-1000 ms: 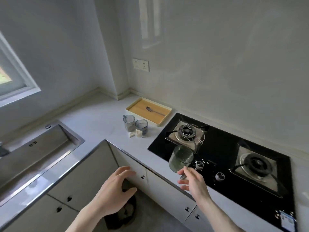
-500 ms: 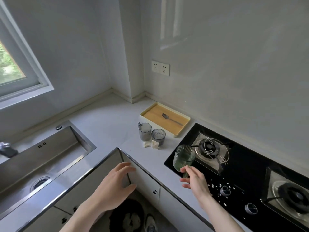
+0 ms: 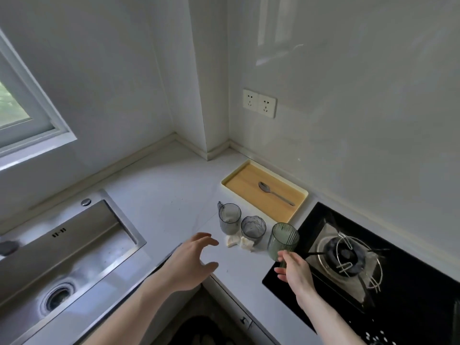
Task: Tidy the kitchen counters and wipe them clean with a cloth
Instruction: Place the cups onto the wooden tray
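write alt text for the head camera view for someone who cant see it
A person's right hand holds a ribbed green glass over a white kitchen counter, beside two grey glasses and a wooden tray holding a spoon. The left hand hovers open, between sink and gas hob.

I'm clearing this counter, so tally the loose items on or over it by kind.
Glasses: 3, green ribbed glass in right hand, two grey glasses
Spoon: 1
Tray: 1
White scraps: 2
Total: 7
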Available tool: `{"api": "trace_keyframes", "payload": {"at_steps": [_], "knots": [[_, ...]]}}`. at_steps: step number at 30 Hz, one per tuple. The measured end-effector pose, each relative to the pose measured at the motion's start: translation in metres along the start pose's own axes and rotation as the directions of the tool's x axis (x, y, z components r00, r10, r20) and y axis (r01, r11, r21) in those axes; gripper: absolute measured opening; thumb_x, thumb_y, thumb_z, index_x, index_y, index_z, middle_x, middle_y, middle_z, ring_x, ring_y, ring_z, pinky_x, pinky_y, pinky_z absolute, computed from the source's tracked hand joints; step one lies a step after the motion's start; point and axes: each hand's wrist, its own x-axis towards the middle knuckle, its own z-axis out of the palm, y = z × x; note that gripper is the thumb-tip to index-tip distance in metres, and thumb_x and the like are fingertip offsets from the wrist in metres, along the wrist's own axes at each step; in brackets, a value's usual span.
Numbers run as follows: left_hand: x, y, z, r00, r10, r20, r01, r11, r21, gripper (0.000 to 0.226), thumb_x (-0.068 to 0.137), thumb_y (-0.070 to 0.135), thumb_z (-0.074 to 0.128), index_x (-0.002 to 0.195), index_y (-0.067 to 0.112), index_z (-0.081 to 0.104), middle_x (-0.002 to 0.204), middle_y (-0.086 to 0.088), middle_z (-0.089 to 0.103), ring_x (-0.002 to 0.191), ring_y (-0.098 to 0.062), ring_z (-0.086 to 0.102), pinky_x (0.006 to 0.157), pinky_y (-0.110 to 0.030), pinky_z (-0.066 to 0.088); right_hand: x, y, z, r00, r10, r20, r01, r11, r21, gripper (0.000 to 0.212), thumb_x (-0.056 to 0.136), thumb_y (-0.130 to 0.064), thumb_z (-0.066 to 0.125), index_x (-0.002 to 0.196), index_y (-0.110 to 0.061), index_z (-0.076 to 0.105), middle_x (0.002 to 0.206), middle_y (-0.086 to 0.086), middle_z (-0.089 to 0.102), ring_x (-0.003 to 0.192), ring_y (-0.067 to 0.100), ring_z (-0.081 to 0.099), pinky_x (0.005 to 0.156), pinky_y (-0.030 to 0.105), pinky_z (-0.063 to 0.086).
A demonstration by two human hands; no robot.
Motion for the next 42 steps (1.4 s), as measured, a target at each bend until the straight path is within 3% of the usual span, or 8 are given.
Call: {"api": "trace_keyframes", "payload": {"at_steps": [7,16,21,27,35,42], "knots": [[0.060,-0.021,0.010,0.995,-0.017,0.102,0.014,1.000,0.024,0.056,0.091,0.041,0.065,0.144,0.033,0.048,0.156,0.011,0.032,0.138,-0.013,0.044,0.112,-0.028,0.037,0.031,-0.003,0.013,0.998,0.052,-0.037,-0.054,0.997,-0.054,0.023,0.102,-0.028,0.055,0.098,-0.012,0.069,0.104,0.010,0.068,0.092,0.029,0.071,0.072,0.038,0.060],[0.117,-0.036,0.025,0.975,-0.052,0.216,0.020,0.989,0.150,0.072,0.088,0.028,0.061,0.155,0.025,0.033,0.168,0.008,0.003,0.143,-0.025,0.039,0.110,-0.035,0.043,0.061,-0.033,0.015,0.988,-0.034,-0.150,0.013,0.990,-0.144,0.026,0.104,-0.032,0.050,0.093,-0.016,0.068,0.096,0.003,0.070,0.088,0.024,0.066,0.077,0.042,0.054],[0.131,-0.039,0.029,0.972,-0.065,0.224,0.032,0.989,0.146,0.074,0.089,0.025,0.061,0.156,0.023,0.031,0.168,0.008,0.003,0.144,-0.025,0.038,0.110,-0.034,0.042,0.100,-0.059,0.022,0.985,-0.075,-0.153,0.036,0.970,-0.242,0.029,0.104,-0.032,0.045,0.101,-0.019,0.071,0.104,0.001,0.068,0.100,0.024,0.060,0.082,0.033,0.040],[0.130,-0.046,0.031,0.974,-0.083,0.209,0.057,0.990,0.128,0.076,0.088,0.025,0.060,0.157,0.027,0.028,0.168,0.007,0.004,0.144,-0.026,0.038,0.108,-0.036,0.044,0.162,-0.065,0.035,0.990,0.016,-0.140,-0.055,0.959,-0.277,0.036,0.104,-0.036,0.051,0.127,-0.013,0.066,0.122,0.008,0.066,0.110,0.030,0.063,0.094,0.037,0.050],[0.125,-0.051,0.032,0.981,-0.098,0.169,0.082,0.992,0.095,0.074,0.088,0.029,0.061,0.155,0.030,0.029,0.168,0.009,0.005,0.142,-0.025,0.041,0.106,-0.037,0.046,0.204,-0.062,0.048,0.988,0.040,-0.148,-0.094,0.921,-0.377,0.030,0.103,-0.035,0.051,0.104,-0.010,0.068,0.111,0.016,0.072,0.102,0.033,0.069,0.078,0.029,0.047],[0.131,-0.048,0.034,0.985,-0.084,0.151,0.072,0.994,0.087,0.074,0.088,0.031,0.062,0.155,0.030,0.030,0.167,0.007,0.008,0.142,-0.024,0.041,0.109,-0.036,0.045,0.212,-0.049,0.047,0.982,0.081,-0.168,-0.129,0.944,-0.304,0.036,0.104,-0.034,0.051,0.124,-0.008,0.065,0.117,0.015,0.069,0.108,0.035,0.067,0.097,0.046,0.055]]}}
